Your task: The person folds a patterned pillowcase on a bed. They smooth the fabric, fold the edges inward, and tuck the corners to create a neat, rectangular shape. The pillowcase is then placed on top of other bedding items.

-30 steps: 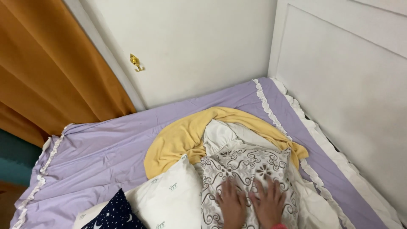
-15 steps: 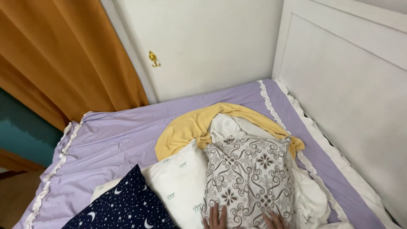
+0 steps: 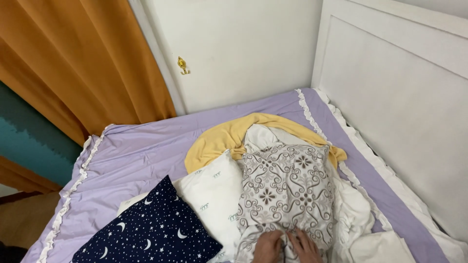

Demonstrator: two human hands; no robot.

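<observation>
Grey-patterned pillow (image 3: 287, 187) lies on the bed under both your hands: left hand (image 3: 268, 247) and right hand (image 3: 306, 247) each pinch its near edge, white pillow (image 3: 214, 195) just left.

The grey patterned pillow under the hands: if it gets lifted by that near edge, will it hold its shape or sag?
Probably sags: the patterned pillow looks soft, its cover bunched where the left hand and right hand press it. Likely light for its bulk. It rests on loose white bedding, so pushing may drag that along.
</observation>
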